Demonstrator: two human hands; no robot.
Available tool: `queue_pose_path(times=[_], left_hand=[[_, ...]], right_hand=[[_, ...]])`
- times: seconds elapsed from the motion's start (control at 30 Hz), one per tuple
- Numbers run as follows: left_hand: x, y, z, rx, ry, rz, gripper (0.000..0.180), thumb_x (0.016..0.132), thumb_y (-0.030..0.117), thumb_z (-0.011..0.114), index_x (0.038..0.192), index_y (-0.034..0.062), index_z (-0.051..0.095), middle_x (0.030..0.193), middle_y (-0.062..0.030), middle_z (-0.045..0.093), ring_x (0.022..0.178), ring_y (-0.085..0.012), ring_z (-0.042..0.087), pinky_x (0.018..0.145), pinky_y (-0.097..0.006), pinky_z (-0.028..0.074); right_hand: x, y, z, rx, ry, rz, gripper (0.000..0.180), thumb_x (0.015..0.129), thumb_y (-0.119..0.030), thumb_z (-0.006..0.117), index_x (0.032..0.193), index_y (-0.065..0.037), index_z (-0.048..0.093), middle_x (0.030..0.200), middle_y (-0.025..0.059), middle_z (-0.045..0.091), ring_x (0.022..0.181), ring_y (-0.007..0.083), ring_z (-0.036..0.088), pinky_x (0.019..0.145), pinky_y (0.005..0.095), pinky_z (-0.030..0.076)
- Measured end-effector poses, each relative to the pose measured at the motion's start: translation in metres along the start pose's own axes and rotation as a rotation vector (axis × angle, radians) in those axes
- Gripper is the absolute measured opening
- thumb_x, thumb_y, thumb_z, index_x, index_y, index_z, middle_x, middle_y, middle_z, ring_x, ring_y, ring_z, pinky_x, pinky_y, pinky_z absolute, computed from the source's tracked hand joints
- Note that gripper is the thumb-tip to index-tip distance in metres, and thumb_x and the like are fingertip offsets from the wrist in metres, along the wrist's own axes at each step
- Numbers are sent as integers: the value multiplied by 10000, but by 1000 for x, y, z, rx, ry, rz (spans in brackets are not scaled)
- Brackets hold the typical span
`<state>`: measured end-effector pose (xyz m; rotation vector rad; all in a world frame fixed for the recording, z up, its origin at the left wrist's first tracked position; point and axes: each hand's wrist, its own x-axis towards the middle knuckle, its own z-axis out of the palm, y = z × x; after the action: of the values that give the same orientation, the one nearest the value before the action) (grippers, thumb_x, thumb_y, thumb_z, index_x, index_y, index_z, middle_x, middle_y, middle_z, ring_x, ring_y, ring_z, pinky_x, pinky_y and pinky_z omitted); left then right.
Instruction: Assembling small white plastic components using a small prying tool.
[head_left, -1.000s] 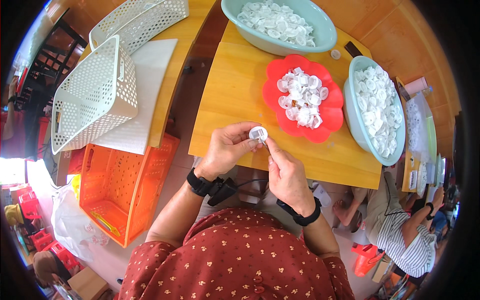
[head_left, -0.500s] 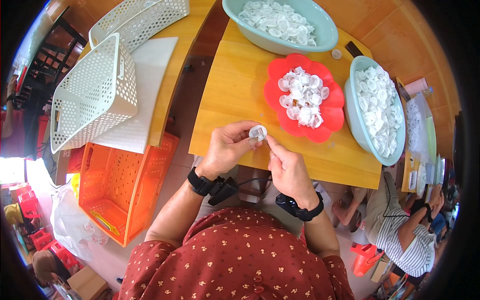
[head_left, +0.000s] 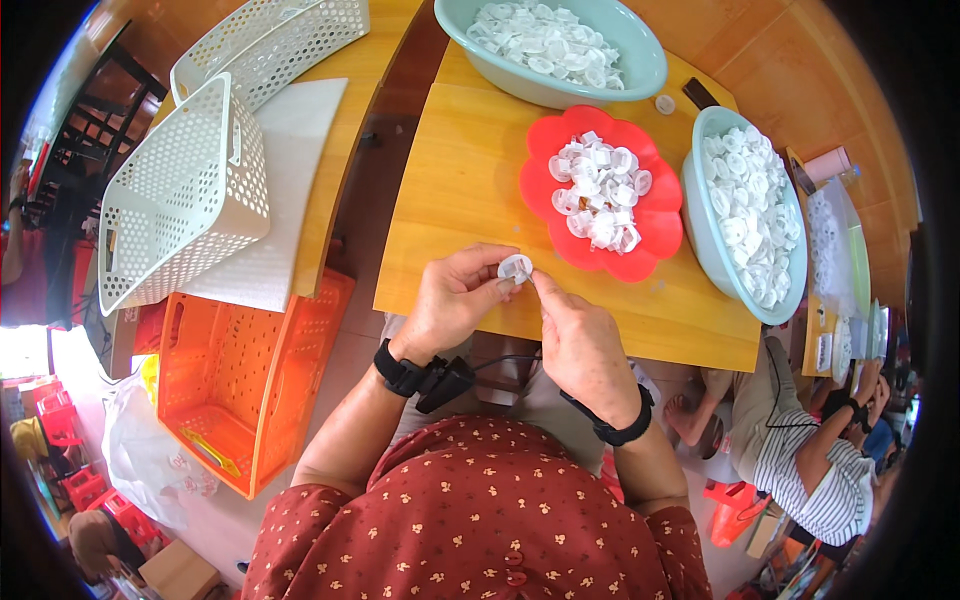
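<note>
Over the table's near edge, my left hand (head_left: pixel 448 302) pinches a small round white plastic part (head_left: pixel 515 268) between thumb and fingers. My right hand (head_left: pixel 583 345) meets it from the right, its index fingertip at the part's edge and the other fingers curled under. Whatever those curled fingers hold is hidden. Beyond my hands sits a red flower-shaped dish (head_left: pixel 665 218) with a heap of similar white parts. Two pale blue-green basins, one at the back (head_left: pixel 560 93) and one to the right (head_left: pixel 697 240), hold many more.
White perforated baskets (head_left: pixel 165 210) stand on a second wooden table at left, one on a white foam sheet (head_left: pixel 300 170). Below it is an orange crate (head_left: pixel 265 400). A dark phone-like object (head_left: pixel 700 93) lies at the back. Another person in a striped shirt (head_left: pixel 810 480) sits at right.
My right hand has rolled over, showing more of its back, and its index finger now reaches the part's edge. My left hand keeps its pinch. The whole view has shifted slightly.
</note>
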<state>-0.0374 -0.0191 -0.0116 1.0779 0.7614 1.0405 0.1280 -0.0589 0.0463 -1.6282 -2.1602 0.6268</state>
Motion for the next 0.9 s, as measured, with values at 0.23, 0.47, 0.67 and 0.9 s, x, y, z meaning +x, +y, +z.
queue_pose_path(times=[0.23, 0.47, 0.67, 0.9], left_hand=[[0, 2, 0, -6, 9, -27, 290, 843, -22, 589, 1130, -44, 549, 997, -87, 630, 863, -124, 589, 755, -250, 489], [0, 2, 2, -11, 21, -19, 276, 850, -10, 586, 1124, -35, 559, 990, -81, 631, 860, -119, 585, 751, -256, 487], [0, 2, 1, 58, -3, 9, 248, 845, -24, 584, 1093, -38, 579, 980, -65, 620, 831, -111, 570, 749, -238, 478], [-1, 2, -2, 91, -7, 27, 245, 847, -38, 569, 1092, -40, 578, 980, -58, 614, 825, -110, 567, 748, -240, 480]], right_hand=[[-2, -5, -9, -124, -63, 8, 450, 772, -19, 512, 1222, -5, 490, 724, 170, 576, 642, 335, 584, 601, 413, 477], [-1, -4, -7, -132, -75, -3, 473, 765, -24, 517, 1235, 5, 475, 726, 169, 574, 639, 335, 581, 604, 416, 474], [1, 2, -4, -119, -84, -40, 444, 758, -14, 507, 1197, 40, 476, 712, 184, 576, 653, 345, 587, 607, 421, 473], [11, -1, -2, -58, -147, 5, 380, 764, -15, 494, 1136, 65, 489, 723, 232, 590, 659, 370, 594, 599, 446, 470]])
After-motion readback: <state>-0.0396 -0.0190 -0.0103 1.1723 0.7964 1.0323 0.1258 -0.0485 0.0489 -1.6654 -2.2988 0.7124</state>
